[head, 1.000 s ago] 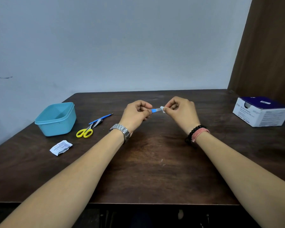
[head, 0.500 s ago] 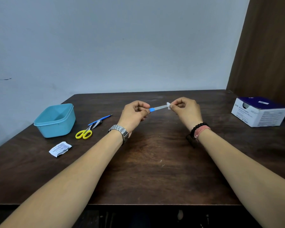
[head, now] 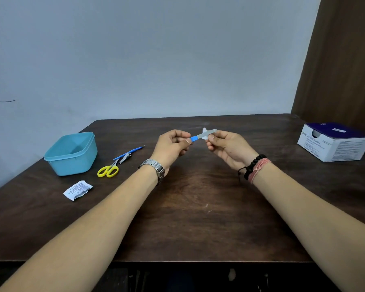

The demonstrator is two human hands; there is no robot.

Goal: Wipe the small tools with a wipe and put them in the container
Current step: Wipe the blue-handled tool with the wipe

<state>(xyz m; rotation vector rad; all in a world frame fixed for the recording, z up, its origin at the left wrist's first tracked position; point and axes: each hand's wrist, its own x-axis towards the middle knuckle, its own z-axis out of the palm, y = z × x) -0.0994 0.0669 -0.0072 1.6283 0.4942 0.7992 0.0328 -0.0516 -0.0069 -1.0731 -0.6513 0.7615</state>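
A person holds a small file (head: 202, 135) in the air above a dark wooden surface (head: 198, 207), between both hands. The left hand (head: 173, 145) pinches the file's blue handle in a narrow grip. The right hand (head: 226, 145) pinches a small white wipe (head: 204, 131) around the metal blade, near its far end. The file's long axis runs almost level, left to right, handle toward the left grip and tip pointing right and slightly up, just past the right fingers (head: 212, 139).

This looks like the wiping step, with the wipe well along the blade. The next move probably calls for sliding the wipe off the tip, then carrying the file over to the container.

Well to the left of the left grip sits an open teal container (head: 72, 153), which looks empty. Between it and the hand lie yellow scissors (head: 108, 170), a clipper (head: 125, 158) and a blue pick (head: 131, 151), apparently awaiting wiping
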